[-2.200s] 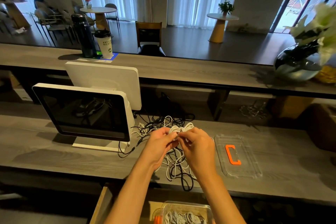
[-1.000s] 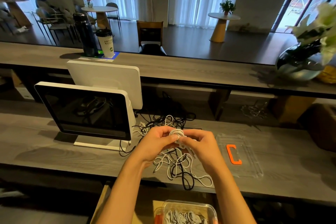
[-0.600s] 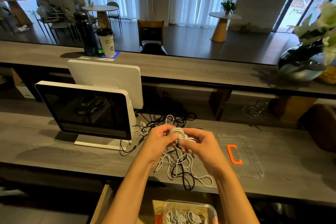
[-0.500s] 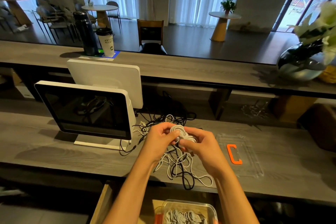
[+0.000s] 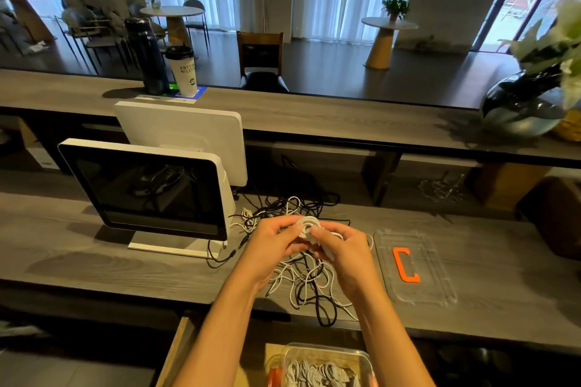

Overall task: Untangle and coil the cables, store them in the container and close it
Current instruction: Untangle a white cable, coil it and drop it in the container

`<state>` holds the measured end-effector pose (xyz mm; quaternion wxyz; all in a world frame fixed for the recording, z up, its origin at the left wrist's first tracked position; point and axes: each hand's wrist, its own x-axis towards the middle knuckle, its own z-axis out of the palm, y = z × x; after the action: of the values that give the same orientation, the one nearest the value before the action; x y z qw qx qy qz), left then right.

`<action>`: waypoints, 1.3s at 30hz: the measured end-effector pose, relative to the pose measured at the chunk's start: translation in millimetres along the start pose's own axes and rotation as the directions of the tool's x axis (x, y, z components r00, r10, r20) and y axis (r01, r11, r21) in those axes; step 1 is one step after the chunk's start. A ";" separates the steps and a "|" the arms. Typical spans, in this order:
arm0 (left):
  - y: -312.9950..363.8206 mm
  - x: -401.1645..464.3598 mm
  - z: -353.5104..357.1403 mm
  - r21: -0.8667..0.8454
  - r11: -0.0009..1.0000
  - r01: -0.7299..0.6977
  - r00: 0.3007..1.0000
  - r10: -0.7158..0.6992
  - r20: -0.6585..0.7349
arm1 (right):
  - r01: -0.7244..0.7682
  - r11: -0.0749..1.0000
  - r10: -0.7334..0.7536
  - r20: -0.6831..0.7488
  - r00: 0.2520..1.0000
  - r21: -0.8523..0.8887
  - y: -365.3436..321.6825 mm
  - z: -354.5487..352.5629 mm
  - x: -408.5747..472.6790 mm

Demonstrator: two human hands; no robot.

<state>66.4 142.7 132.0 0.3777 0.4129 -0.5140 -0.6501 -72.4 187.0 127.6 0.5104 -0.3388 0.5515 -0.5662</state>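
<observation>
Two white monitors (image 5: 147, 192) back to back on grey counter (image 5: 63, 248); black bottle (image 5: 146, 56) beside paper cup (image 5: 184, 71) on upper ledge; glass vase (image 5: 522, 107) far right.

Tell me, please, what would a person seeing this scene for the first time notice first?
First, the two hands at the centre: the left hand and right hand together hold a small white cable coil above a tangle of black and white cables on the grey counter. To the right lies a clear lid with an orange clip; to the left stands a white-framed screen.
</observation>
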 end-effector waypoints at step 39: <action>-296.8 -43.6 56.2 -0.118 0.499 0.859 0.489 -0.866 -0.106 | -0.711 0.687 0.711 -0.343 0.614 0.151 296.3 -91.9 -66.0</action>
<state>10.9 257.9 -145.2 0.0497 0.6529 -0.1922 -0.7309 -82.3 313.7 -163.0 0.5774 0.0218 0.7268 -0.3713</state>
